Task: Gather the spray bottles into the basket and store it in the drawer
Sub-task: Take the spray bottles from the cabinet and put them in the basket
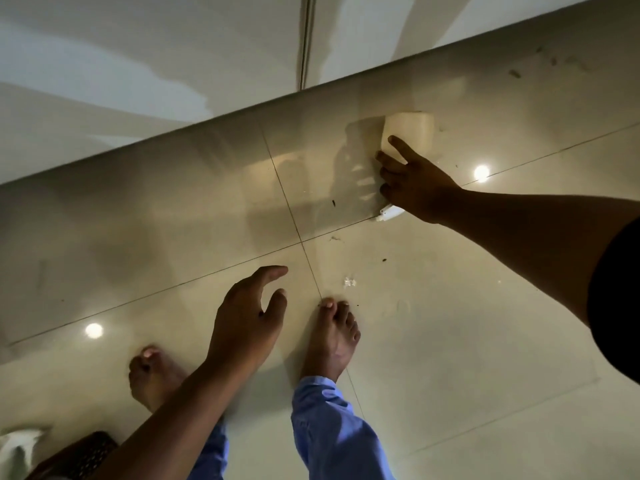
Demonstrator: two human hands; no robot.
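A cream spray bottle point(412, 131) lies on the glossy tiled floor close to the base of the white cabinet front point(173, 64). Its white nozzle point(389, 213) sticks out below my right hand point(415, 183). That hand lies across the bottle's neck, its fingers curled round the left side and the index finger stretched over the body. My left hand point(249, 317) hangs above the floor near my feet, fingers apart and holding nothing. A dark woven object point(79, 452), possibly the basket, shows at the bottom left corner, mostly cut off.
A vertical seam point(304, 39) splits the cabinet front into two panels. My bare feet point(332, 337) stand on the tiles. Small crumbs and specks point(349, 282) dot the floor. Something white point(17, 445) lies beside the woven object.
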